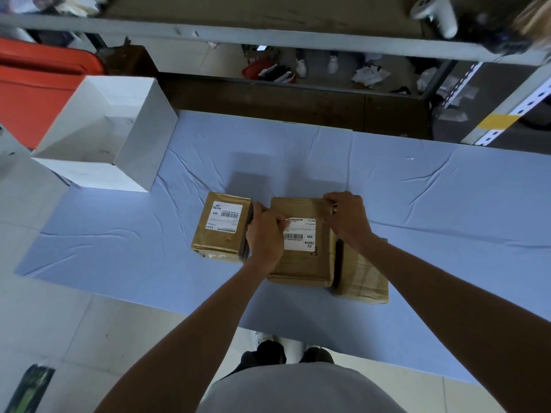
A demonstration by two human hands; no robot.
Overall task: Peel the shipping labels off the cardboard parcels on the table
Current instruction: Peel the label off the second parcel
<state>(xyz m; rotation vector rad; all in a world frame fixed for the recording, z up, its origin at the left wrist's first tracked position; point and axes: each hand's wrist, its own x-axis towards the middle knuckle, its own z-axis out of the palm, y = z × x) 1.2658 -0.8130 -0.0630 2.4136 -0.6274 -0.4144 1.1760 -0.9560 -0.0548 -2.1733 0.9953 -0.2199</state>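
Presently the person stands at a surface (417, 204) draped in pale blue cloth, both hands on the middle parcel (301, 263) of three brown ones set close in a row. Left hand (265, 234): grip pinched on the upper-left corner of the middle label (299, 234), where a thin white edge looks lifted off the cardboard. Right hand (347, 219): grip clenched over the parcel's far right corner, apparently pinning it down; something small and pale shows at the fingers, too small to name.

Left parcel (222, 228) sits just beside the left hand, its own label (224, 215) flat and untouched. Right parcel (362, 272) lies against the middle one, partly under the right forearm; no label visible on its exposed face.

Judgement on the step: the corner seems started, so the peel should run low and slow, pulled back across the label toward the barcode, not straight up, so the paper does not tear. The right hand's hold matters; a light parcel would lift with the pull otherwise.

Room and edges: the left parcel crowds the peeling hand, so the pull is better directed toward the body or rightward. Open cloth lies beyond the parcels and to the right. A white open box (98, 138) stands at the far left corner, well apart, a likely place for peeled labels. Near edge of the surface is close to the person's body.
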